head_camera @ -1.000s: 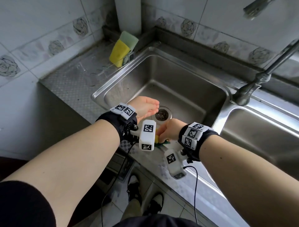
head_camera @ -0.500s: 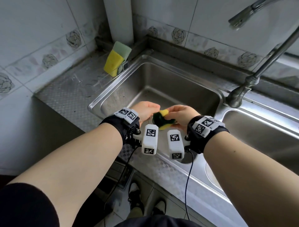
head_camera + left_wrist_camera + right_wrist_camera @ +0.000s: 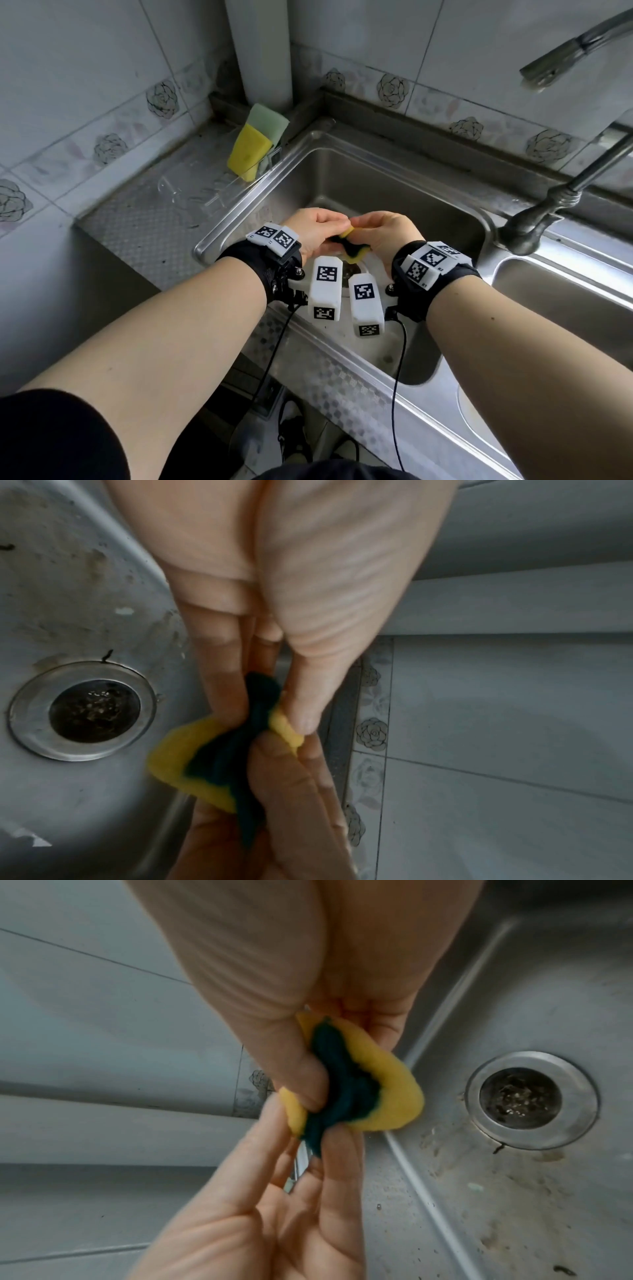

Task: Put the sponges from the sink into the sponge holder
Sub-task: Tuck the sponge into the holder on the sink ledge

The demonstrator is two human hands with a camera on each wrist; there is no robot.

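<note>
Sponge (image 3: 352,247), yellow with a dark green scouring face, is held in the air above the sink (image 3: 394,192), roughly over the drain (image 3: 532,1099). It is folded in on itself, green face creased inward. Right hand (image 3: 383,233) grips one end, thumb and fingers curled around it. Left hand (image 3: 317,229) pinches the opposite end between thumb and fingertips (image 3: 301,718); the remaining left fingers lie fairly straight alongside. Both hands are therefore grasping the same sponge.

Sponge holder (image 3: 239,186), a clear rack on the counter at the sink's back left corner, already carries two sponges standing on edge, one yellow (image 3: 248,150), one pale green (image 3: 269,121). No further sponge is visible in the basin, though the hands hide part of it.

Assessment: this looks like a hand-over or a squeeze before the carry to the holder.

Risks noted:
- Left pinch covers only a narrow edge; if the right hand lets go first, the compressed sponge may spring open and drop into the basin.
- The holder is light-looking and already loaded at its far end; a forceful insertion could tip it or dislodge the standing sponges.
- Water from the sponge may drip across the counter in transit.
</note>
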